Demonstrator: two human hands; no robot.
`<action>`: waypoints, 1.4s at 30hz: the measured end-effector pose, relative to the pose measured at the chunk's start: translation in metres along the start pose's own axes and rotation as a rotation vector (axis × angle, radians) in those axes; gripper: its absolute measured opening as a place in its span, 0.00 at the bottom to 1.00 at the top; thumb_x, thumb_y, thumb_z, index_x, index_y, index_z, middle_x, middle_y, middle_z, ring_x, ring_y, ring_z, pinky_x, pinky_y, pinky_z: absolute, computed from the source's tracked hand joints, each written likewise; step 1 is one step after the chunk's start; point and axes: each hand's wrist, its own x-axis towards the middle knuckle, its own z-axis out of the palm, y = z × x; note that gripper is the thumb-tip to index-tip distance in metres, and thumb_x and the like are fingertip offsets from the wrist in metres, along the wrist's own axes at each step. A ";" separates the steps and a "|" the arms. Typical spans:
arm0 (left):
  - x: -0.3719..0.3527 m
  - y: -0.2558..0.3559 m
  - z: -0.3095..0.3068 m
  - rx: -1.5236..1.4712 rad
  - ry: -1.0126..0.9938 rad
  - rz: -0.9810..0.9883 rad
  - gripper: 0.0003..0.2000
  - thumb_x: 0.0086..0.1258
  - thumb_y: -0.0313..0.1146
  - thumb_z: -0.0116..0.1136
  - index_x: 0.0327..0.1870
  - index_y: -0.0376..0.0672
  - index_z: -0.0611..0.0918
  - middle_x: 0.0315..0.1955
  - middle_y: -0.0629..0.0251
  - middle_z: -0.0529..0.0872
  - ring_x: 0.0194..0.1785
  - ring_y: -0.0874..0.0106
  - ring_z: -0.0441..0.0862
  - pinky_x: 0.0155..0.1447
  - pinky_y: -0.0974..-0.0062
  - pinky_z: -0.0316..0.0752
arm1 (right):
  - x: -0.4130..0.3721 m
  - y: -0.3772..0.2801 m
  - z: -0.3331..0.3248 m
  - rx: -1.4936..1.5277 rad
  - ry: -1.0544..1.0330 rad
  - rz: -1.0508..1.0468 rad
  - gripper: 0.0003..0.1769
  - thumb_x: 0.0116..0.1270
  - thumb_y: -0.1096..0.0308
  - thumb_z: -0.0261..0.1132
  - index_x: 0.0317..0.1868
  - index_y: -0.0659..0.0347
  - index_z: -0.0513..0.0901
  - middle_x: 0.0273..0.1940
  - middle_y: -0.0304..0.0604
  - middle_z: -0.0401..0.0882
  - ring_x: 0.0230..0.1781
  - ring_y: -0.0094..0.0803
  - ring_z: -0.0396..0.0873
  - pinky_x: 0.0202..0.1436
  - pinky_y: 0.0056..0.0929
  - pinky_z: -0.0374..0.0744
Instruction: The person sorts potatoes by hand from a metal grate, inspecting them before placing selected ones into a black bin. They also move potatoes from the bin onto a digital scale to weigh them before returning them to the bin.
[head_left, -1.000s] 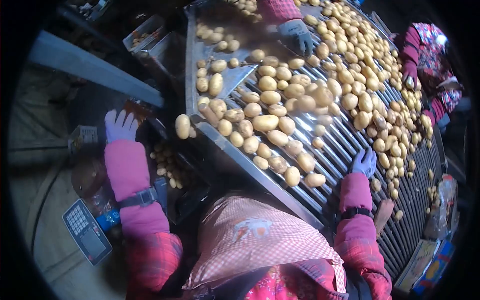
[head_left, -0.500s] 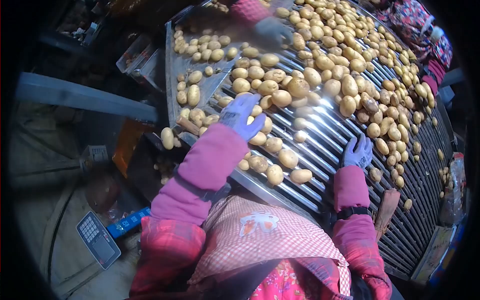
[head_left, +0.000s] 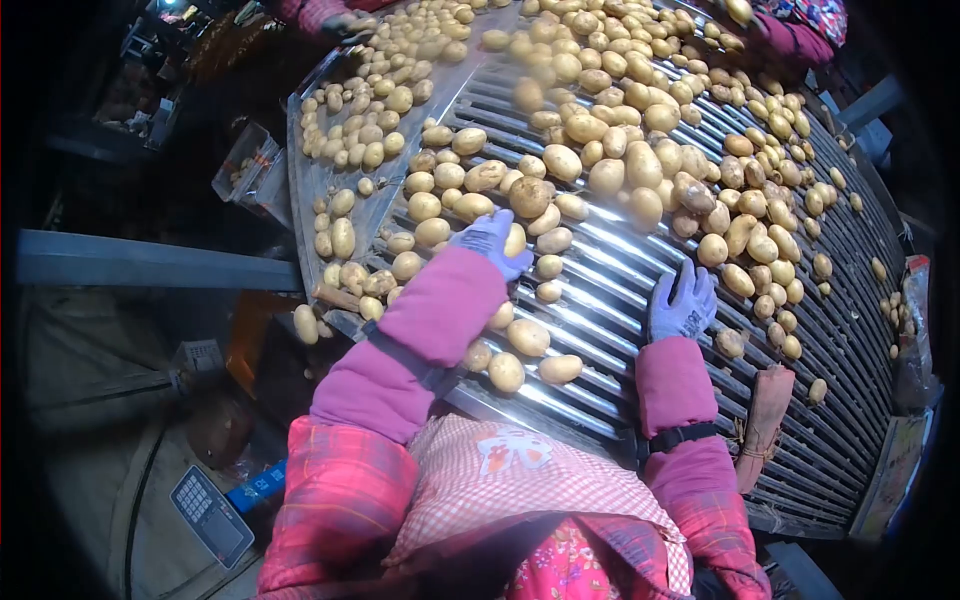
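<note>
Many yellow potatoes [head_left: 600, 130] lie spread over a metal roller table [head_left: 640, 275]. My left hand [head_left: 490, 240], in a pale purple glove, is closed around one potato [head_left: 514, 240] near the table's left part. My right hand [head_left: 682, 303], also gloved, rests flat on the bare rollers with its fingers apart and nothing in it. Both arms wear pink sleeves. A few potatoes [head_left: 525, 337] lie close to the near edge between my hands.
A flat metal side chute [head_left: 330, 180] on the left carries smaller potatoes. A weighing scale display [head_left: 210, 515] sits on the floor at lower left. Another person's gloved hand [head_left: 345, 25] works at the far left, and a second person's sleeve [head_left: 795, 40] at the far right.
My left hand came up from the crate side at the left onto the rollers and closed on a potato. My right hand stayed on the rollers. The view shifted, showing more of the table.
</note>
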 end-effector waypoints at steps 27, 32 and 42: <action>-0.065 -0.064 -0.045 -2.805 -0.250 0.127 0.40 0.58 0.71 0.48 0.63 0.49 0.72 0.63 0.48 0.71 0.62 0.41 0.71 0.54 0.32 0.70 | 0.003 0.014 0.013 -0.039 -0.004 -0.029 0.25 0.68 0.51 0.57 0.60 0.53 0.77 0.60 0.55 0.73 0.62 0.50 0.70 0.66 0.46 0.65; -0.124 -0.116 -0.052 -2.807 0.031 0.201 0.40 0.60 0.69 0.48 0.67 0.48 0.68 0.64 0.51 0.71 0.64 0.46 0.70 0.59 0.32 0.66 | 0.010 0.024 0.019 -0.066 -0.032 -0.047 0.25 0.70 0.49 0.54 0.60 0.53 0.78 0.61 0.55 0.72 0.62 0.49 0.70 0.65 0.43 0.67; -0.242 -0.209 -0.046 -2.366 0.500 0.273 0.39 0.54 0.54 0.68 0.65 0.44 0.70 0.64 0.46 0.69 0.64 0.46 0.70 0.62 0.38 0.69 | 0.025 0.055 0.041 -0.171 -0.020 -0.074 0.25 0.69 0.45 0.54 0.61 0.47 0.78 0.59 0.53 0.74 0.59 0.49 0.73 0.61 0.44 0.72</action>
